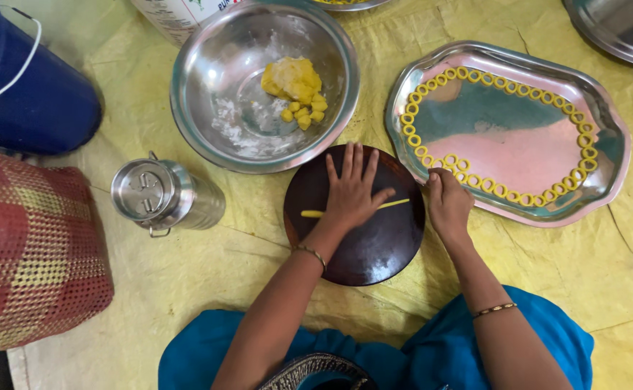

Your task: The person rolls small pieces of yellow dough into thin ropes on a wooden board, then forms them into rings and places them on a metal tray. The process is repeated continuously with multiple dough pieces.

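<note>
Steel tray [605, 189], rimmed with yellow dough rings [488, 185], lies right of the dark round board [374, 249]; the steel bowl [208, 137] sits beyond it. My left hand [351, 193] presses flat and open on the thin dough rope [396, 204], which runs left-right across the board. My right hand [446, 202], fingers curled, touches the tray's near rim.

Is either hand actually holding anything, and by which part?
Nothing is gripped. The left hand lies flat, palm pressing the middle of a dough strip on the board. The right hand touches the tray rim; any hold is hidden.
</note>
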